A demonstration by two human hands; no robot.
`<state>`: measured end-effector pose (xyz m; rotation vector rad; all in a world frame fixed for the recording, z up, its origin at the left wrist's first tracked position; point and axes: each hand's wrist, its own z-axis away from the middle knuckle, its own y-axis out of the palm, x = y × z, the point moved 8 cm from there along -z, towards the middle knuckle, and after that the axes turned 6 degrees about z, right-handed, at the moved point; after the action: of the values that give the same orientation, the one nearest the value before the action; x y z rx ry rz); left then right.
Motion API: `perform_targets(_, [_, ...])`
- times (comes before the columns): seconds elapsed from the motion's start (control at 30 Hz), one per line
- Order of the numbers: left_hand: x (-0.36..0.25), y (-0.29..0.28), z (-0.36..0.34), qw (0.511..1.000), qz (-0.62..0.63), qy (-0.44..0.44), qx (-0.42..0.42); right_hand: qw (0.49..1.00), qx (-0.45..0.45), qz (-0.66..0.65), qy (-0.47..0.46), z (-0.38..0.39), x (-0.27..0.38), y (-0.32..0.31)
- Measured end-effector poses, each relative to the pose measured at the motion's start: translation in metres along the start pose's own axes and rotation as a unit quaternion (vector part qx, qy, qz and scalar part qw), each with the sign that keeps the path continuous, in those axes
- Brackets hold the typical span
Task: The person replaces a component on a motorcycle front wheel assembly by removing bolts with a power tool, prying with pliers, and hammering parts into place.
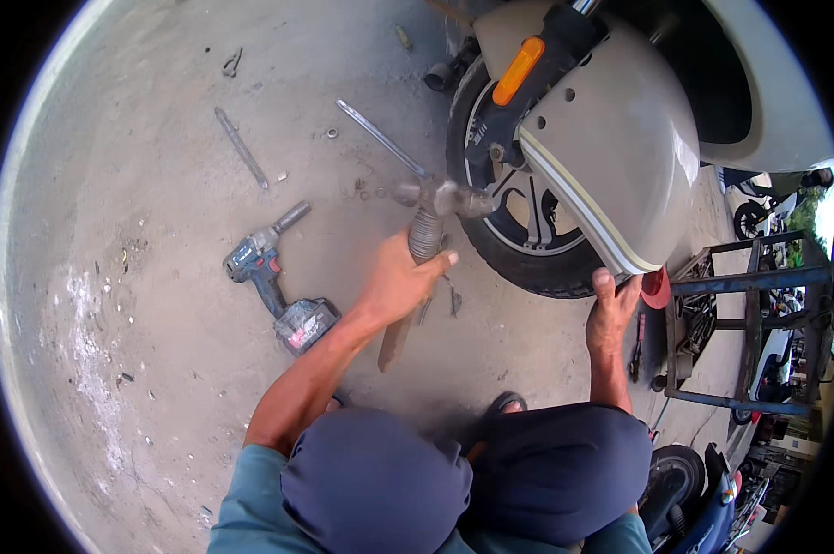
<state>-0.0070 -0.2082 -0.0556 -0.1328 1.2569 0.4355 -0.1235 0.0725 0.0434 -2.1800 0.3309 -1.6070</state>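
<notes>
My left hand [408, 277] is closed round a hammer [426, 222] with a ridged wrap on its handle; its head overlaps the edge of the scooter's front wheel [519, 263] in view. My right hand [611, 314] grips the lower end of the beige front fender [639, 148], fingers partly hidden behind it. A black fork [491, 125] with an orange reflector [519, 71] runs beside the fender. On the concrete floor lie a cordless impact wrench [255, 263] with a socket, a steel bar [380, 134], another slim metal tool [241, 148] and small loose parts.
A blue metal tool cart [749, 282] full of tools stands at the right, with a red bowl [655, 291] and a red-handled tool [639, 346] near it. Other two-wheelers are parked along the right, including a blue one [703, 517]. My knees [565, 466] fill the lower middle.
</notes>
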Motion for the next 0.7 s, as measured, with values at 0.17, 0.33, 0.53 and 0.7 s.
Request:
perform_targets(0.17, [0.127,0.028,0.033,0.982,0.118,-0.143,0.021,1.0,0.005,-0.008,0.024,0.009,-0.006,0.016])
perform_targets(0.33, [0.193,0.036,0.036,0.976,0.032,-0.213,0.028,0.977,0.188,0.015,0.098,0.031,-0.055,0.06])
perform_targets(0.53, [0.186,0.036,0.03,0.943,-0.313,-0.049,0.105,0.959,0.27,0.089,0.017,0.044,-0.055,0.077])
perform_targets(0.7, [0.2,0.024,0.028,0.929,-0.32,-0.078,0.165,0.968,0.164,0.14,-0.126,0.044,-0.027,0.078])
